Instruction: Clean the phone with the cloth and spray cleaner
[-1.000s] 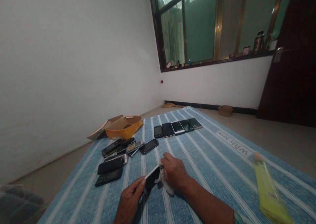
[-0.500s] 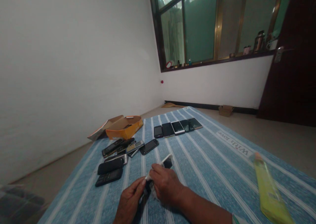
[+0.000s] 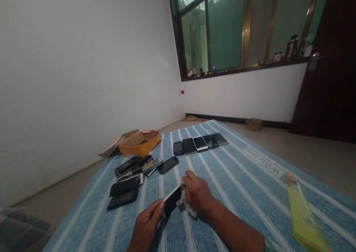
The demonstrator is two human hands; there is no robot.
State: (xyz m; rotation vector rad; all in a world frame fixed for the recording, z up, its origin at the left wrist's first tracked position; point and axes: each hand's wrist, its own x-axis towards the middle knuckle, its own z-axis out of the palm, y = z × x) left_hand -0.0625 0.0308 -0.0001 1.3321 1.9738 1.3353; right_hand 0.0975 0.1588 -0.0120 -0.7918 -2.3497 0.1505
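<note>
The person's left hand (image 3: 147, 222) grips a dark smartphone (image 3: 171, 201) by its lower end, tilted above a blue striped mat (image 3: 239, 178) — the right hand (image 3: 198, 194) presses a white cloth (image 3: 185, 204) against its upper end.

Ahead of the right hand (image 3: 197, 194), closed on a white cloth (image 3: 185, 204), bare blue-and-white striped mat (image 3: 239, 170) runs up to a row of five flat smartphones (image 3: 200, 143). Rightward it lies open as far as a long yellow-green plastic packet (image 3: 302, 215). Left of the left hand (image 3: 146, 226), gripping a black white-edged smartphone (image 3: 171, 201), a heap of dark mobile phones (image 3: 130, 178) lies near, an orange cardboard box (image 3: 141, 142) behind it.
</note>
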